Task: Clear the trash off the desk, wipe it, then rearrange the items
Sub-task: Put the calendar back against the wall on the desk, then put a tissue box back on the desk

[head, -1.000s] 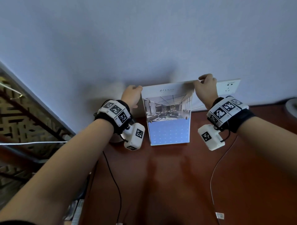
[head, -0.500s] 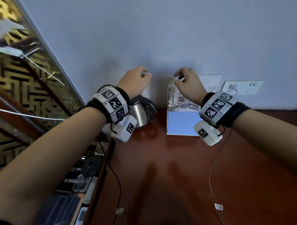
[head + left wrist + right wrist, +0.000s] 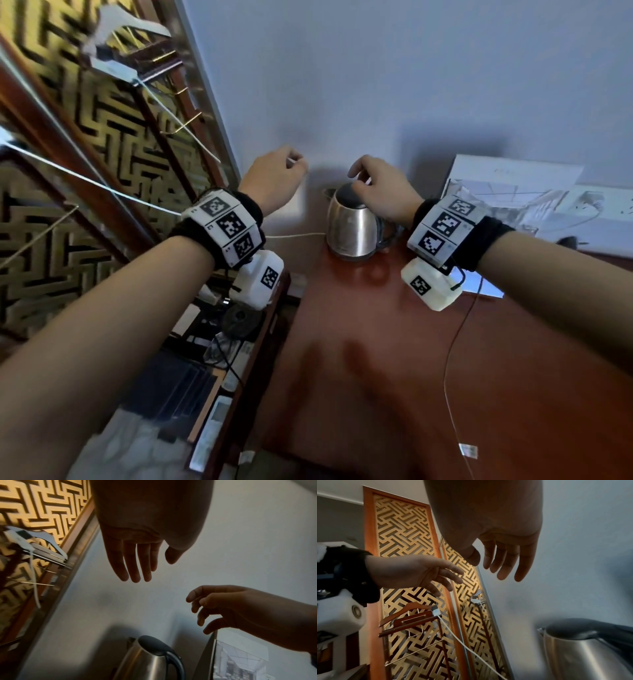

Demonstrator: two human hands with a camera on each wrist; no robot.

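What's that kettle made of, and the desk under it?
The kettle body looks like brushed stainless steel: silvery, with soft streaked reflections. Its lid and handle look like dark matte plastic. The desk looks like reddish-brown wood or veneer under a glossy finish, since it mirrors the kettle.

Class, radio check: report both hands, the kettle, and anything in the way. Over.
Left hand open, empty. Right hand open above kettle lid, no grip yet. Kettle upright at desk corner. Standing calendar close on right. Over.
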